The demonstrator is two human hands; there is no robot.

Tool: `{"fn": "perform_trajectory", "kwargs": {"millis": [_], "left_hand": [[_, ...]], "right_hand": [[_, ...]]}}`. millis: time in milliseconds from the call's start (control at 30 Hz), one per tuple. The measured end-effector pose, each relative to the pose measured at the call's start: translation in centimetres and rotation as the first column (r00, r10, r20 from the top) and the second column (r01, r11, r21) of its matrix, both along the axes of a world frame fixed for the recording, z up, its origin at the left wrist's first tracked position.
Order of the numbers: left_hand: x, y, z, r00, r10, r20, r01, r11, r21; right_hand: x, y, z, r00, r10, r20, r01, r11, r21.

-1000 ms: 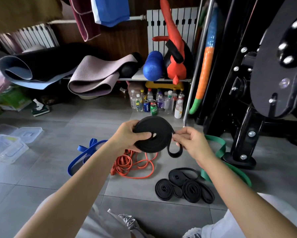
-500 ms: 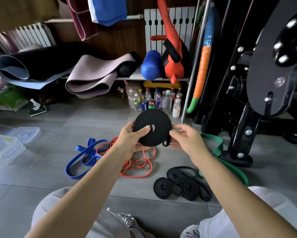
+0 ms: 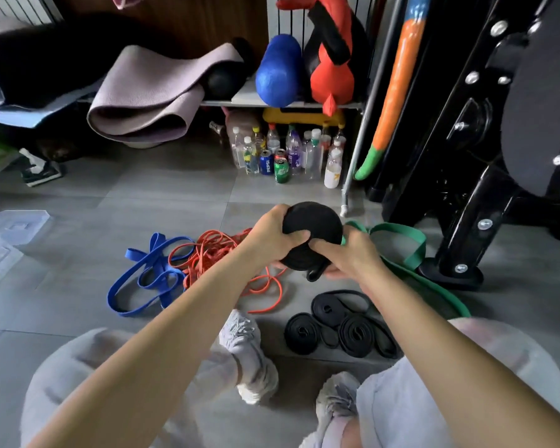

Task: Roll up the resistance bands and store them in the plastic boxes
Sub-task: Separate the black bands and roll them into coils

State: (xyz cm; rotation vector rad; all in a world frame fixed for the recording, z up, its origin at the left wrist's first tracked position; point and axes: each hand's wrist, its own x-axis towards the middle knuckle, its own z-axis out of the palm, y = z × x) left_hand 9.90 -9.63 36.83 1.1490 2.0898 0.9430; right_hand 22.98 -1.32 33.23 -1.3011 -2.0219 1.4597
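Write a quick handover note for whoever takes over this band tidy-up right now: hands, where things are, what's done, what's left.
Left hand and right hand both grip the black band, rolled into a disc with a short tail hanging out.
Rolled black coils lie on the floor; blue band, orange band and green band lie loose.
Plastic boxes sit far left, no band seen inside.
Left: finish the tail, roll the loose bands, box everything.

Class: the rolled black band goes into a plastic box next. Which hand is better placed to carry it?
Probably the left hand: it grips the black roll, and the plastic boxes lie far to the left. The right hand holds the loose end.
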Motion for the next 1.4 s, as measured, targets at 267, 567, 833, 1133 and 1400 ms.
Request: {"fn": "perform_trajectory", "kwargs": {"millis": [267, 567, 833, 1133, 1400], "left_hand": [[-2.7, 5.9, -12.1, 0.795, 0.39, 0.465, -0.378, 0.918, -0.122], [-3.1, 9.1, -31.5, 0.554, 0.613, 0.563, -0.452, 0.79, -0.415], [-4.5, 12.5, -41.2, 0.421, 0.741, 0.523, -0.42, 0.67, -0.612], [-3.1, 12.6, -46.5, 0.456, 0.779, 0.431, -0.461, 0.62, -0.635], [-4.3, 14.5, -46.2, 0.587, 0.717, 0.377, -0.383, 0.656, -0.65]], "right_hand": [[-5.4, 6.7, -9.5, 0.93, -0.366, 0.028, 0.33, 0.802, -0.497], [-8.5, 9.7, -27.3, 0.877, -0.238, 0.418, 0.455, 0.693, -0.559], [-9.2, 13.3, -35.3, 0.708, 0.108, 0.698, 0.036, 0.981, -0.188], [-7.2, 14.1, -39.7, 0.717, 0.197, 0.669, -0.163, 0.98, -0.114], [-6.9, 15.0, -39.7, 0.59, 0.12, 0.799, -0.102, 0.992, -0.073]]}}
